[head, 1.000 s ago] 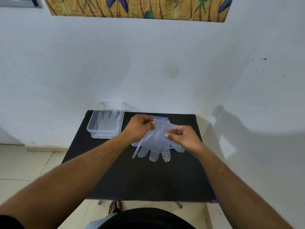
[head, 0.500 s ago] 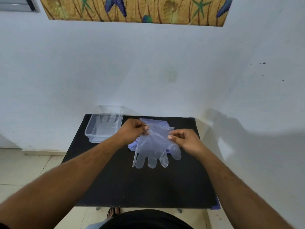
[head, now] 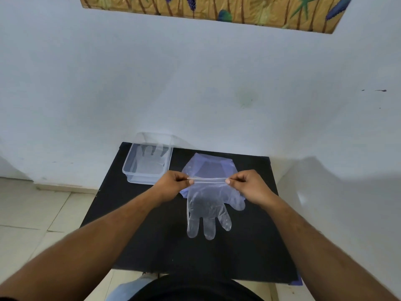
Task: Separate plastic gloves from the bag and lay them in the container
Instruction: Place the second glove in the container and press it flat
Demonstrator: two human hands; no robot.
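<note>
Black table stands against a white wall. Over it, the left hand and right hand pinch a clear glove by its cuff — fingers hanging down. Behind lies the bag; far left, the container — gloves inside.

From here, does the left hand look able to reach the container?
Probably yes: the container sits just beyond the left hand with bare table between, though that hand is pinching the glove.

Head camera (the only view) looks forward and down at the table.
</note>
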